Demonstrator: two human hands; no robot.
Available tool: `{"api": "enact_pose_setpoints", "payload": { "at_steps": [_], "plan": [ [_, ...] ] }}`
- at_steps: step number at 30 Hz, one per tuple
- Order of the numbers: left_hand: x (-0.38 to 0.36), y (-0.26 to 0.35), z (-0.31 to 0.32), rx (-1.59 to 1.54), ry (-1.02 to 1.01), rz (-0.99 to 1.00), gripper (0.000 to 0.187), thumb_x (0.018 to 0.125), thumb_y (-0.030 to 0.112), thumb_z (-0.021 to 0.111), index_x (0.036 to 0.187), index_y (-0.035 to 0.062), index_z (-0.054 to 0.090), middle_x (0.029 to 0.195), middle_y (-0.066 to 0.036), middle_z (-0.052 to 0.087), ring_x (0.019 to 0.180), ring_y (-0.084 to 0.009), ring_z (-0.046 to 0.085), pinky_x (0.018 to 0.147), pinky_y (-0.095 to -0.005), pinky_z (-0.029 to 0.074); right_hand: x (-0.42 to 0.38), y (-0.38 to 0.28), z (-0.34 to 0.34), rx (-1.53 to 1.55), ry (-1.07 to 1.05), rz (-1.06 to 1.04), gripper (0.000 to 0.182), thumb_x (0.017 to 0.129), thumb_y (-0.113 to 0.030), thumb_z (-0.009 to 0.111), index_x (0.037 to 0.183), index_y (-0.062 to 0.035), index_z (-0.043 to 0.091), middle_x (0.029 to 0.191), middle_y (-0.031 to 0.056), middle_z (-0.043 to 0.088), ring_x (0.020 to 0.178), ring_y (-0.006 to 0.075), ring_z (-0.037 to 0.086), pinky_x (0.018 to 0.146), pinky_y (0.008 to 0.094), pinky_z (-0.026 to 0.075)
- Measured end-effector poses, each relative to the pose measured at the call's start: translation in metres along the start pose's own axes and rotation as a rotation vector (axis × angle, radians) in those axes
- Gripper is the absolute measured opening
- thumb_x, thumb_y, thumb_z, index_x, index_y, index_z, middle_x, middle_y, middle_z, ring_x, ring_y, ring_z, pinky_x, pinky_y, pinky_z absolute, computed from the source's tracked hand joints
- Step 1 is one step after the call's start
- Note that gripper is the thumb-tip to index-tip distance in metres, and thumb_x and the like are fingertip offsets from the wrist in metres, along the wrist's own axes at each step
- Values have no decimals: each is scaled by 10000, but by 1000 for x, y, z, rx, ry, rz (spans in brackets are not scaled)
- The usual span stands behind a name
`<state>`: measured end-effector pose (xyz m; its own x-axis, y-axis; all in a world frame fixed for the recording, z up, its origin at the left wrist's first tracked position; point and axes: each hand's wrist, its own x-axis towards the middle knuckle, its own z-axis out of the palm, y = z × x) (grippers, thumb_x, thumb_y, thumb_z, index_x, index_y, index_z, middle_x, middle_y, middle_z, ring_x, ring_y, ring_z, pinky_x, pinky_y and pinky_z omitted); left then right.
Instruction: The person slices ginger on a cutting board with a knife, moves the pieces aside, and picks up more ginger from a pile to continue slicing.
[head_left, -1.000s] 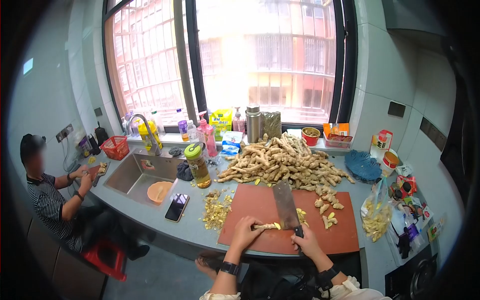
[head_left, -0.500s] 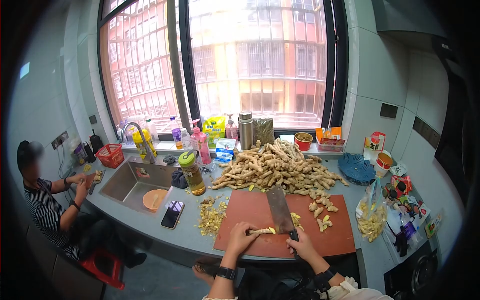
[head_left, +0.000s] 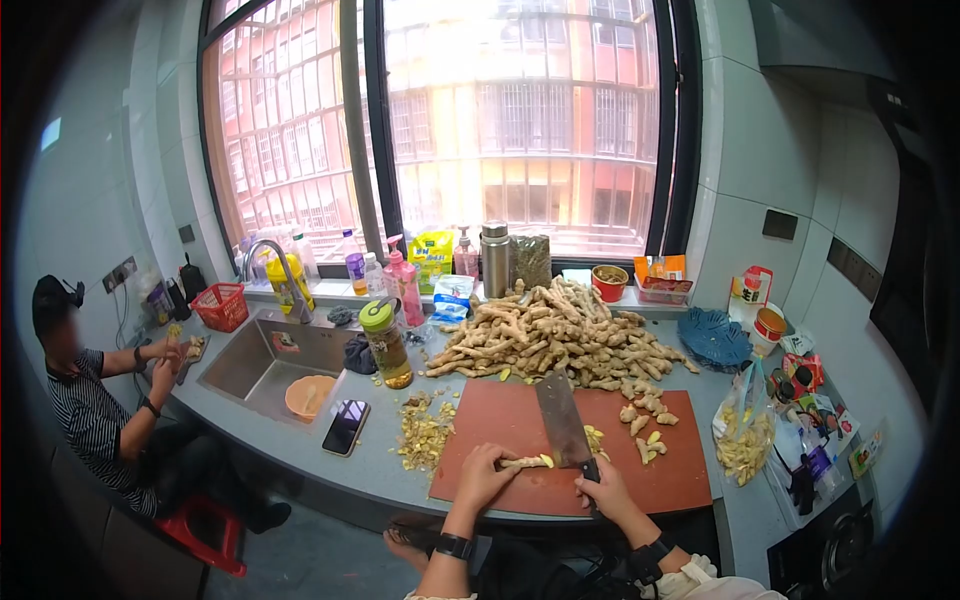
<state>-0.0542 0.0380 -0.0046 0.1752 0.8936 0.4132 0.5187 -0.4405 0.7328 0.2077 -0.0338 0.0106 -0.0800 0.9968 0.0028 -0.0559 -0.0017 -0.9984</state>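
My left hand [head_left: 484, 476] presses a piece of ginger [head_left: 527, 462] down on the red-brown cutting board [head_left: 660, 478]. My right hand [head_left: 604, 490] grips the handle of a cleaver [head_left: 561, 421], whose blade stands on the ginger's right end. A few cut ginger pieces [head_left: 645, 412] lie on the board to the right of the blade. A big heap of ginger roots [head_left: 555, 339] lies just behind the board.
Ginger scraps [head_left: 424, 432] lie left of the board, then a phone [head_left: 346, 426] and a sink [head_left: 262, 360] with an orange bowl [head_left: 308, 395]. A seated person [head_left: 95, 400] works at the counter's left end. A bag of ginger [head_left: 744, 436] stands to the right.
The view has shifted a little. My hands keep the same hold on the ginger and the cleaver. The person at the left has raised their hands slightly.
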Motion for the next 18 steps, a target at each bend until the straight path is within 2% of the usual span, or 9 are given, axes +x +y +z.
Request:
{"api": "enact_pose_setpoints", "payload": {
  "at_steps": [9,11,15,18],
  "plan": [
    [0,-1,0,-10,1,14,174,797,178,840,932,91,774,919,-79,697,913,-304,646,819,-426,519,1,1,-1,-28,-7,3,350,956,-65,658,1281,17,559,795,57,638,583,115,607,528,265,504],
    [0,-1,0,12,-9,6,186,807,176,844,957,87,777,944,-77,702,936,-284,647,820,-392,526,0,0,-1,-39,-8,3,350,956,-64,657,1282,18,558,796,59,641,581,116,609,528,265,503],
    [0,-2,0,11,-18,-3,186,807,179,846,952,85,776,949,-77,704,937,-286,647,825,-394,525,1,0,-1,-54,-7,3,363,955,-64,658,1293,18,556,798,60,643,581,118,609,528,265,503],
    [0,-2,1,1,5,24,166,809,200,826,931,98,778,919,-76,699,913,-300,647,816,-426,516,-1,-5,1,-54,-3,-3,313,946,-76,665,1225,20,562,807,68,654,583,123,618,541,265,507]
  ]
}}
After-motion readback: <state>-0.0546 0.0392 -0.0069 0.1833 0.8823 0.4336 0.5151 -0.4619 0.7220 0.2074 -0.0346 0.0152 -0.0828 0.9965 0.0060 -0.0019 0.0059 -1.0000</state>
